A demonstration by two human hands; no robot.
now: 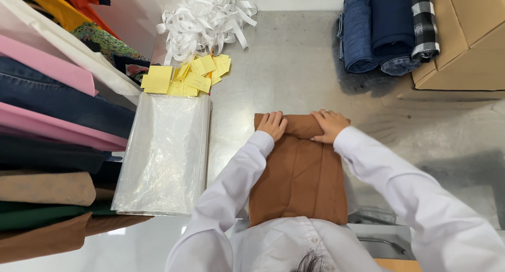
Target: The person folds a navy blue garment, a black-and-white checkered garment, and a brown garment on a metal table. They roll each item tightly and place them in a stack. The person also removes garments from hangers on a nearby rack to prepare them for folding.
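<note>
My left hand and right hand press flat, fingers together, on the far end of the brown cloth at the table's near edge. If I ease off, the fold may spring open or the cloth slide off.

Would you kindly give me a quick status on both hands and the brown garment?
Left hand and right hand both pressing the far fold of the brown garment. Garment folded flat on the metal table. Plastic bags alongside, nothing in the way.
</note>
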